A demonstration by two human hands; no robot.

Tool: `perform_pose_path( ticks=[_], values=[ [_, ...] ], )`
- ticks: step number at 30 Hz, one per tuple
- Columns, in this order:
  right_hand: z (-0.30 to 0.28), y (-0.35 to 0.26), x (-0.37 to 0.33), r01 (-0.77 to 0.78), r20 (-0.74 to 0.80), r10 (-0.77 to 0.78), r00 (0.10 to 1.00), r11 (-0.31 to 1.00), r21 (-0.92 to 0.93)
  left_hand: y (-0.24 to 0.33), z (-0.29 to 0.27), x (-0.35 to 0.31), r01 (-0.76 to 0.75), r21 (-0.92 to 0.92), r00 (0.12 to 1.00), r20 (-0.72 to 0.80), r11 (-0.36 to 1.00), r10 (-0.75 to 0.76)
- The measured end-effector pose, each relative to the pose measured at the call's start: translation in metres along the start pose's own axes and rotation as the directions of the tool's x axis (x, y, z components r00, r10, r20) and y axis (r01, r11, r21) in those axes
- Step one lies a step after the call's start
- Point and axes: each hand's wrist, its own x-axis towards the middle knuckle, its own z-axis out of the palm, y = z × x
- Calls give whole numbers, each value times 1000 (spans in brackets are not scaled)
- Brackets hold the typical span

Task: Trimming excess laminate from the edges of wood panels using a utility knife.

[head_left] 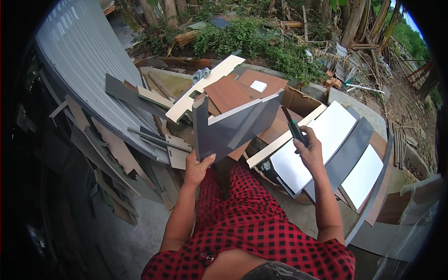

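My left hand (200, 165) grips the lower left corner of a dark grey board (238, 128), thumb on its face. The board stands tilted up in front of me, with a pale cut edge and a notch at its upper left. In my right hand (309, 148) is a black and green utility knife (298, 133), its dark blade pointing up and to the left. The knife is held apart from the board, to its right. Behind the board lie brown wood-grain panels (228, 95) with a small white piece (258, 86) on top.
White panels (326, 133) and dark grey strips (347, 149) lean at the right. A long cream strip (205, 88) lies behind. Corrugated metal sheeting (88, 60) and stacked board offcuts (116, 154) stand left. Green plants (242, 42) grow at the back.
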Motion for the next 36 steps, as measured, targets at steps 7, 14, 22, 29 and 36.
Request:
perform_pose_path(
  ticks=[7, 14, 22, 29, 36],
  values=[
    [35, -88, -12, 503, 321, -460, 828, 862, -64, -4, 2, -5, -30, -7, 999, 38, 1000, 30],
    [46, -111, -28, 535, 432, -445, 784, 838, -106, -7, 1, -9, -41, 21, 997, 64, 999, 40],
    [46, -93, -32, 734, 369, -657, 658, 447, -511, -11, 1, -9, -77, 19, 995, 62, 997, 76],
    [48, -87, -33, 751, 348, -710, 612, 385, -536, -7, 2, -10, -38, 19, 997, 64, 999, 37],
    [48, -67, -18, 646, 308, -614, 726, 456, -612, -10, 1, -14, -37, -15, 997, 66, 999, 37]
  ],
)
